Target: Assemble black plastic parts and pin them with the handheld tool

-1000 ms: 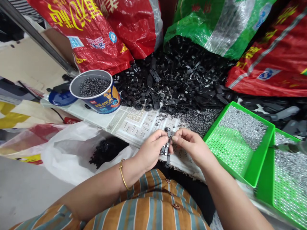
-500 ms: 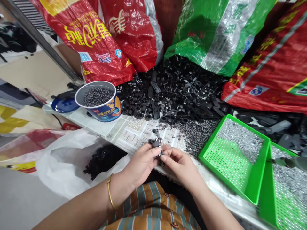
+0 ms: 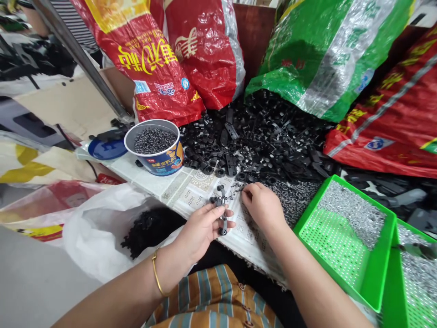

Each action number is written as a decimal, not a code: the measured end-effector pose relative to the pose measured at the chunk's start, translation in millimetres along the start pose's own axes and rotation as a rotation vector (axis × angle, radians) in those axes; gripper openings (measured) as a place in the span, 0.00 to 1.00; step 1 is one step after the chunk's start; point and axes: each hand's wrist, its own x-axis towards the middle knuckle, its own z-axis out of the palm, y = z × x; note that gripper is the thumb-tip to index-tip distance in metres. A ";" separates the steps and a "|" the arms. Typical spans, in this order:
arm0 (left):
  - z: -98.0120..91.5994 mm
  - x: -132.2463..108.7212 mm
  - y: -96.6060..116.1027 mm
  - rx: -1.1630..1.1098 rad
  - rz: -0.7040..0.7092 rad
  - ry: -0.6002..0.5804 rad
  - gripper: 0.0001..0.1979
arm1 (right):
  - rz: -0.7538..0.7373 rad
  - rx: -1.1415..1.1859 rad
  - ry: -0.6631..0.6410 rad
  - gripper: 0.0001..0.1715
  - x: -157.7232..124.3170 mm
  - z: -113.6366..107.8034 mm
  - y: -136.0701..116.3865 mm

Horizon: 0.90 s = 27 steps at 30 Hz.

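My left hand (image 3: pixel 205 225) grips a small black jointed plastic part (image 3: pixel 221 210) with slim arms and round ends, held just above the front edge of the table. My right hand (image 3: pixel 262 202) is farther forward and to the right, at the edge of a spread of tiny dark metallic pieces (image 3: pixel 297 198). Its fingers are curled together with the tips pointing at the tabletop; what is between them, if anything, is hidden. A few of the tiny pieces lie between both hands.
Black plastic parts (image 3: pixel 273 141) are heaped behind, below red and green sacks (image 3: pixel 327 54). On the left stands a tub (image 3: pixel 164 163) of small dark pieces. Green perforated trays (image 3: pixel 341 246) with silvery bits flank my right arm. A white bag (image 3: pixel 88 237) with black parts hangs at front left.
My right hand has left the jointed part and moved forward and right to the tiny pieces. My left hand keeps the part, now more spread out. The view has shifted slightly.
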 end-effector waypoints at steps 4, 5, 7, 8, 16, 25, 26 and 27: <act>2.7 1.3 4.2 -0.016 0.026 -0.016 0.07 | 0.190 0.376 -0.062 0.08 -8.3 -4.8 6.4; 4.0 2.4 4.8 -0.019 0.032 -0.026 0.07 | 0.255 0.507 -0.110 0.09 -11.4 -6.0 7.9; 6.7 5.4 4.6 -0.023 0.038 -0.051 0.06 | 0.359 0.778 -0.210 0.13 -17.8 -8.6 9.1; 8.0 7.1 3.9 -0.026 0.042 -0.064 0.06 | 0.388 0.904 -0.250 0.14 -20.9 -10.3 8.6; 20.5 15.3 -4.5 0.047 0.127 -0.111 0.09 | 0.320 1.153 -0.465 0.12 -34.5 -31.3 -4.1; 26.2 12.6 -8.5 0.060 0.108 -0.102 0.09 | 0.162 0.922 -0.279 0.08 -49.6 -28.3 -0.3; 26.4 12.2 -8.2 0.055 0.101 -0.107 0.09 | 0.086 0.797 -0.222 0.07 -50.8 -28.4 0.9; 26.6 11.9 -8.0 0.053 0.100 -0.111 0.10 | -0.006 0.662 -0.165 0.06 -51.7 -29.0 2.1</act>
